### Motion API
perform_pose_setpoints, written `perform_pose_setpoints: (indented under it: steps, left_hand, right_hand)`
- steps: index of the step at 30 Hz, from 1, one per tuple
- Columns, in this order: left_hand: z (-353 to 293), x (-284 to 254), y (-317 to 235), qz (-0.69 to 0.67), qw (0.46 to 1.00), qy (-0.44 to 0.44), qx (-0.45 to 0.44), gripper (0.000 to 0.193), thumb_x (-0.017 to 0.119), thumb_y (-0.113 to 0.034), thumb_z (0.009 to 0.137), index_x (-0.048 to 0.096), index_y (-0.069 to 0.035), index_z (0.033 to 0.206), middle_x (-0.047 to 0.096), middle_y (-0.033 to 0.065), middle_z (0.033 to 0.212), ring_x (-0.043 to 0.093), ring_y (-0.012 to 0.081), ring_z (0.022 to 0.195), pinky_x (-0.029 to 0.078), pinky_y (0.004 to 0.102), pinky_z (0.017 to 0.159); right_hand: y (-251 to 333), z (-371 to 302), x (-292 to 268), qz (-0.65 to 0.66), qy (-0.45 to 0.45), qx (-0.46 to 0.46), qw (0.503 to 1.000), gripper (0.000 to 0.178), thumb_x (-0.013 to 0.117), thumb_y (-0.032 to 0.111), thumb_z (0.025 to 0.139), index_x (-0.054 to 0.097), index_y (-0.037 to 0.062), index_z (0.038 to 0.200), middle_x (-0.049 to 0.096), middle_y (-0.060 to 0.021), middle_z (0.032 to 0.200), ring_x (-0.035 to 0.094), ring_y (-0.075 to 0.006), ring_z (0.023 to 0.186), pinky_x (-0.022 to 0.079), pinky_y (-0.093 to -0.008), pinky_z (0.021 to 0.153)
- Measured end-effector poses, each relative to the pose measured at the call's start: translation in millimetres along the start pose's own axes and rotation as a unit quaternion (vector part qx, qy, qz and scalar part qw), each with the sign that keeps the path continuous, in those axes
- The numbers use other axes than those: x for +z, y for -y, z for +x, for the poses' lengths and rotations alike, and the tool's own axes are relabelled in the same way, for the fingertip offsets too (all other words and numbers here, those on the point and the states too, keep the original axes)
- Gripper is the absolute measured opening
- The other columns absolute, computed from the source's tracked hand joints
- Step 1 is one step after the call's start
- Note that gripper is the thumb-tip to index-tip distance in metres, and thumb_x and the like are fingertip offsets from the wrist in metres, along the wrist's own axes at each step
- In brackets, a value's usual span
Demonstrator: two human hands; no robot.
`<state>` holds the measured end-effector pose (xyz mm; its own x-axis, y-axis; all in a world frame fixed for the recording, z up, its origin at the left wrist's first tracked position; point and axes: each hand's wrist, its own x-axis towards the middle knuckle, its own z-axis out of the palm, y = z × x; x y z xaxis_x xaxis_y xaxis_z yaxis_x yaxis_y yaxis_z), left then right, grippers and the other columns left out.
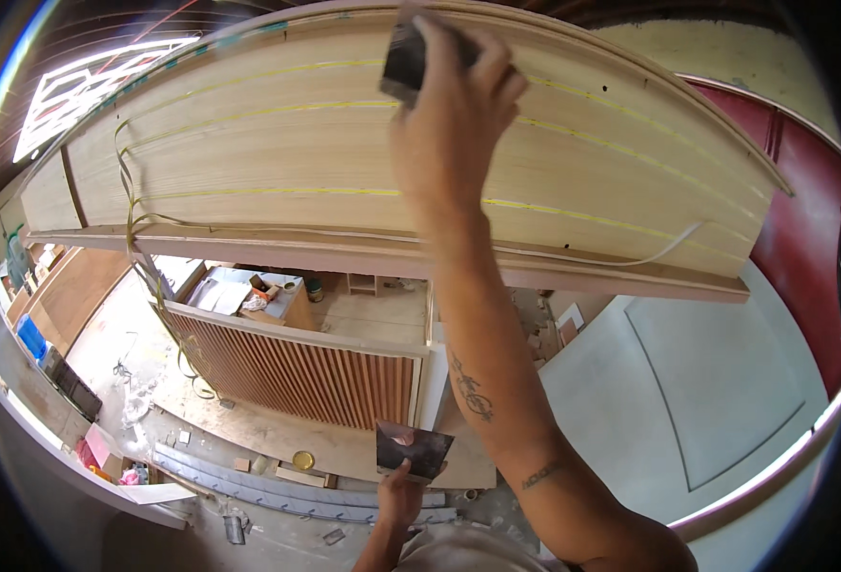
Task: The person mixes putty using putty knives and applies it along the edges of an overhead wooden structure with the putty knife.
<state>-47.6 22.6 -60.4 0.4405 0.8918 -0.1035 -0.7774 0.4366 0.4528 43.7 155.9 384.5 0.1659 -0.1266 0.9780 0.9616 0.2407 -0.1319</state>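
Observation:
Raised against the pale wooden panel (277, 153), my right hand (458, 91) is closed on a dark flat scraper blade (403, 62). The blade's lower edge lies near the panel's face, and my fingers cover its right side. Low in front of my body, my left hand (403, 496) grips a dark rectangular plate (425, 453) by its near edge, thumb on top. A small pinkish-brown patch, perhaps filler or a reflection, shows on that plate. Yellow lines (315, 193) run lengthwise along the panel, passing behind my right hand and forearm.
Loose strip cables (127, 181) dangle at the panel's left end. Below stands a slatted wooden partition (296, 367). Long grey metal strips (249, 481) and a round yellow-topped tin (303, 459) lie on the littered floor. A pale grey panel (697, 381) is at right.

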Motion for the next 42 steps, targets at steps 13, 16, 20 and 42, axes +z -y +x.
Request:
perform_pose_setpoints:
  steps: [13, 16, 20, 42]
  left_hand:
    - [-7, -21, -19, -0.011, 1.000, -0.007, 0.005, 0.057, 0.051, -0.017, 0.092, 0.033, 0.002, 0.143, 0.050, 0.0174, 0.140, 0.050, 0.0354, 0.128, 0.038, 0.0570, 0.108]
    - [-4, -29, -19, 0.002, 1.000, -0.010, 0.015, 0.058, 0.052, -0.017, 0.091, 0.033, 0.001, 0.144, 0.050, 0.0173, 0.141, 0.050, 0.0354, 0.128, 0.038, 0.0577, 0.108]
    - [-7, -40, -18, 0.003, 1.000, -0.008, 0.007, 0.059, 0.053, -0.017, 0.091, 0.034, 0.001, 0.144, 0.050, 0.0174, 0.141, 0.050, 0.0353, 0.129, 0.037, 0.0581, 0.108]
    - [-16, -31, -16, -0.013, 1.000, -0.005, -0.013, 0.058, 0.047, -0.014, 0.092, 0.029, 0.010, 0.142, 0.045, 0.0186, 0.145, 0.046, 0.0371, 0.132, 0.034, 0.0566, 0.111]
  right_hand:
    - [1, 16, 3, 0.029, -0.068, 0.003, 0.997, 0.069, 0.068, -0.010, 0.068, 0.055, 0.0152, 0.130, 0.043, -0.0153, 0.127, 0.040, -0.0395, 0.114, 0.036, -0.0513, 0.096]
    - [14, -15, 21, 0.016, 0.027, 0.013, 0.999, 0.073, 0.067, -0.011, 0.066, 0.054, 0.0167, 0.133, 0.044, -0.0148, 0.129, 0.039, -0.0390, 0.116, 0.035, -0.0512, 0.101]
    - [3, -24, -20, 0.065, 0.050, 0.011, 0.997, 0.076, 0.062, -0.015, 0.063, 0.058, 0.0178, 0.132, 0.045, -0.0157, 0.127, 0.040, -0.0382, 0.114, 0.034, -0.0475, 0.102]
    - [-54, 33, -45, 0.049, -0.142, -0.012, 0.989, 0.068, 0.067, -0.013, 0.063, 0.060, 0.0150, 0.124, 0.048, -0.0113, 0.128, 0.039, -0.0360, 0.120, 0.032, -0.0481, 0.101]
